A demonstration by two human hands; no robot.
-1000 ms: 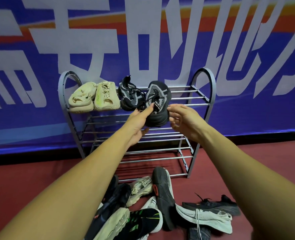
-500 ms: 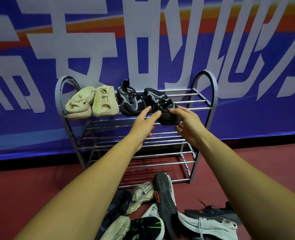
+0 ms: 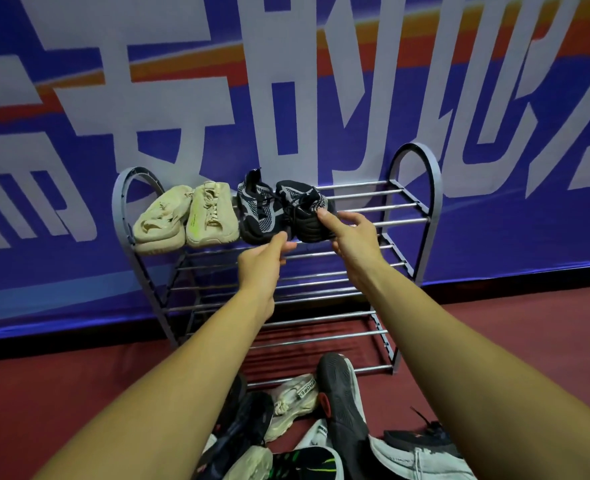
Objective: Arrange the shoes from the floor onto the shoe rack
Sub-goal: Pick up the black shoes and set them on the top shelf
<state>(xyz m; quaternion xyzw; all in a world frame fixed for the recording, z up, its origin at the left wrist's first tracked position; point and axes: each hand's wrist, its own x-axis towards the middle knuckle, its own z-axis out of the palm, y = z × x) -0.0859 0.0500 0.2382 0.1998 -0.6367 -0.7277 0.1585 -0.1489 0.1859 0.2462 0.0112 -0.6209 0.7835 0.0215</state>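
A grey metal shoe rack stands against the banner wall. Its top shelf holds a beige pair at the left and a black knit shoe beside it. A second black shoe lies next to that one, toe toward me. My right hand pinches this shoe's toe, index finger on top. My left hand reaches up with straight fingers that touch the front edge of the black pair. Several more shoes lie piled on the floor in front of the rack.
The top shelf's right part and the lower shelves are bare bars. The floor pile includes a beige sneaker, a white one and a black one with green stripes. Red floor spreads around.
The second black shoe went from tipped up in both hands to lying flat on the top shelf beside its mate. Both hands followed it to the shelf's front edge.
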